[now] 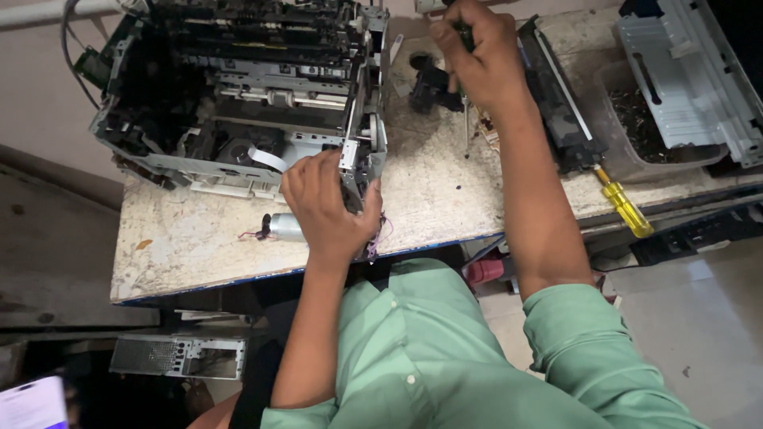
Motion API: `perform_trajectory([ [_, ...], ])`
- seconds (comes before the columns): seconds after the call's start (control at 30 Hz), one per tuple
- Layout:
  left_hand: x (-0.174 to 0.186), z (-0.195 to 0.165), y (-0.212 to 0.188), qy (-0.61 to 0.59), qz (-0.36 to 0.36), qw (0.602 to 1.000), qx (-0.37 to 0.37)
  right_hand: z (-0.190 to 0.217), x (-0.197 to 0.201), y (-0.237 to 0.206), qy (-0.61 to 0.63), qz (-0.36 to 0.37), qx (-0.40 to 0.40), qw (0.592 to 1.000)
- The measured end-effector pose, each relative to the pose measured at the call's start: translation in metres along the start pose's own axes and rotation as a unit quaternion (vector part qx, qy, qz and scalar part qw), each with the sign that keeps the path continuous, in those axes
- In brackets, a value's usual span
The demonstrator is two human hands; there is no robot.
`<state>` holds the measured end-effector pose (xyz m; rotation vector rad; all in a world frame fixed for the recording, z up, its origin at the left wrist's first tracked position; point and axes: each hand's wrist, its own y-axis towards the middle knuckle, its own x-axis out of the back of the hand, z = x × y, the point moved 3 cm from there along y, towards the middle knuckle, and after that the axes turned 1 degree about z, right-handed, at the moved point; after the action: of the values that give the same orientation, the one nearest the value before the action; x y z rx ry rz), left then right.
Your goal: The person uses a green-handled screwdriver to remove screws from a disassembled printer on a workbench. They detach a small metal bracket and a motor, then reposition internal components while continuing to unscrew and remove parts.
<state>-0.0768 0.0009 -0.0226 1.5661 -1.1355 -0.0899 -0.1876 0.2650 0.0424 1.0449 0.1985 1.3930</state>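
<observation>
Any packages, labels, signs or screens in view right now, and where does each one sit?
Lit screen: bottom left corner, below the workbench; pale violet-white rectangle, partly cut off by the frame edge.
No packages, signs or labels can be made out on the bench or on the opened printer.

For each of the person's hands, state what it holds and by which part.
The left hand grips the stripped printer chassis by its near right corner. The right hand holds a screwdriver by its handle, shaft pointing down at the worktable.
</observation>
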Motion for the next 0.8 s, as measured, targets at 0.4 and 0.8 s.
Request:
perform_trajectory([
  [0.4,0.001,0.000,0.001,-0.001,0.010,1.000,-0.003,-0.008,0.002,-0.002,0.013,-0.012,0.036,0.999],
  [0.8,0.011,0.002,0.001,-0.015,0.006,1.000,0.003,0.010,-0.006,0.000,0.025,-0.046,0.023,0.998],
])
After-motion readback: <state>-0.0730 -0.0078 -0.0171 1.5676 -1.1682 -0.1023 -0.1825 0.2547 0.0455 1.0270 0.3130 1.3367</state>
